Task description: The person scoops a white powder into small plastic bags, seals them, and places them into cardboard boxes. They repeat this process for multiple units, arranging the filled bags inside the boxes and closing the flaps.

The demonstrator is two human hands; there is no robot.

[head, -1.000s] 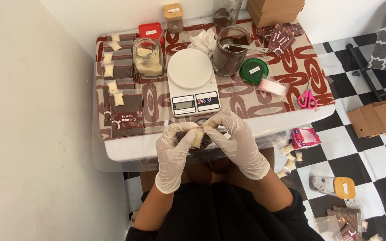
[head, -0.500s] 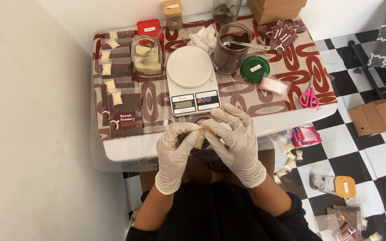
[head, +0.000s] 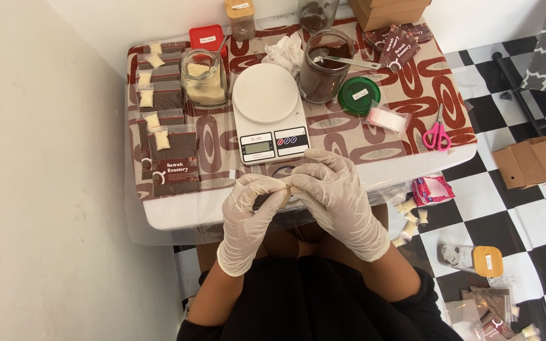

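Note:
Both my hands wear white gloves and meet over the table's near edge. My left hand (head: 251,211) and my right hand (head: 331,189) pinch a small clear sachet (head: 285,187) of pale powder between the fingertips; most of it is hidden by the fingers. Just beyond them stands a white kitchen scale (head: 268,110) with an empty round pan. To its left is a glass jar of pale powder (head: 205,76), to its right a glass jar of dark powder (head: 322,63) with a metal spoon in it.
Brown pouches with small pale sachets (head: 167,155) lie in a row at the table's left. A green lid (head: 358,95), a clear bag (head: 387,119) and pink scissors (head: 436,134) lie at right. Cardboard boxes (head: 541,161) and loose packets sit on the checkered floor.
My hands have closed tighter around the sachet, so less of it shows than a second ago. Nothing on the table has moved.

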